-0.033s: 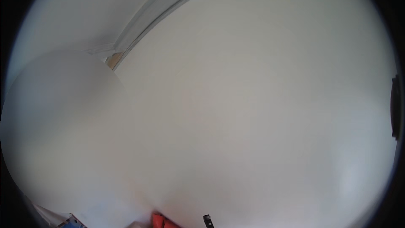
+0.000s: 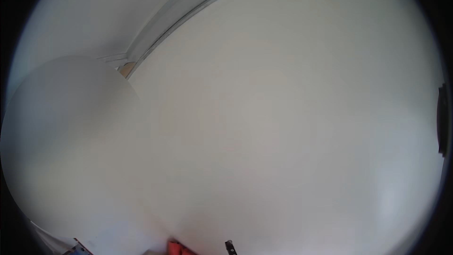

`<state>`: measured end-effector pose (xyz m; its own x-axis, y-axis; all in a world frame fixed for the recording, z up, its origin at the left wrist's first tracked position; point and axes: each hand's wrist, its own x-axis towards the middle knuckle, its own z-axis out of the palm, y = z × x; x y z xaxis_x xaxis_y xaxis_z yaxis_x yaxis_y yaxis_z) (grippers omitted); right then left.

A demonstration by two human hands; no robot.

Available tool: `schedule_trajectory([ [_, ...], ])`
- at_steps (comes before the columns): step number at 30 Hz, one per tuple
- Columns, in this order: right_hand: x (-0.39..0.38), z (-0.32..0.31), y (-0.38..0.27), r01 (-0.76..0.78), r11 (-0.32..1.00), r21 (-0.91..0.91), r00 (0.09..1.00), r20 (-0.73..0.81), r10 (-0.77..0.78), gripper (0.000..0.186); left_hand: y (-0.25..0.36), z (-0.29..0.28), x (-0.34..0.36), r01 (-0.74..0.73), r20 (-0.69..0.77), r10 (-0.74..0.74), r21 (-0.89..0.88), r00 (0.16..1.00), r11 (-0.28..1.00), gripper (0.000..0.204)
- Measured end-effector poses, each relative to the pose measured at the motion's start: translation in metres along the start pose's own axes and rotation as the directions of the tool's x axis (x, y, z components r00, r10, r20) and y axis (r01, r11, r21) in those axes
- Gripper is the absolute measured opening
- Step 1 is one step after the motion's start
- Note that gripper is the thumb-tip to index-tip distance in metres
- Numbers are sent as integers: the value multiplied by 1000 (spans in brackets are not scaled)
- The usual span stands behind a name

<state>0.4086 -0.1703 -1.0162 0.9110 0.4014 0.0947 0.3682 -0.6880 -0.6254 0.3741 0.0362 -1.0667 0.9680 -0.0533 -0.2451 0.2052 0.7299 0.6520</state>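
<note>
Neither my left hand nor my right hand shows in the head view. A smooth, off-white surface [image 2: 264, 113] fills most of the picture, very close. At the lower edge, a short black strip [image 2: 230, 248] with a small pale tip pokes up in front of it. To the strip's left lies a red piece [image 2: 178, 248], mostly cut off by the frame, so its kind is unclear. What holds or touches these things, if anything, is hidden.
A blurred grey-white rounded shape [image 2: 71, 127] covers the left side. A grey ridged edge [image 2: 188, 14] bends across the upper left. Blue material with a dark red border [image 2: 80, 249] shows at lower left. A dark object [image 2: 442, 120] sits at the right rim.
The view shifts slightly. The ridged edge at the top sits a little farther right, while the red piece and black strip appear slightly farther left; the red piece is also lower.
</note>
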Motion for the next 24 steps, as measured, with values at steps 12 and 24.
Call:
schedule_trajectory([
  [12, -26, 31, 19, -9, 1000, 24, 1000, -14, 9, 49, -60, 33, 41, 139, 117, -137, -10, 984, 990, 42],
  [24, -144, -52, 33, -139, 968, 208, 937, 345, 60, 43, -148, 49, -41, 145, -317, -139, -7, 938, 989, 37],
])
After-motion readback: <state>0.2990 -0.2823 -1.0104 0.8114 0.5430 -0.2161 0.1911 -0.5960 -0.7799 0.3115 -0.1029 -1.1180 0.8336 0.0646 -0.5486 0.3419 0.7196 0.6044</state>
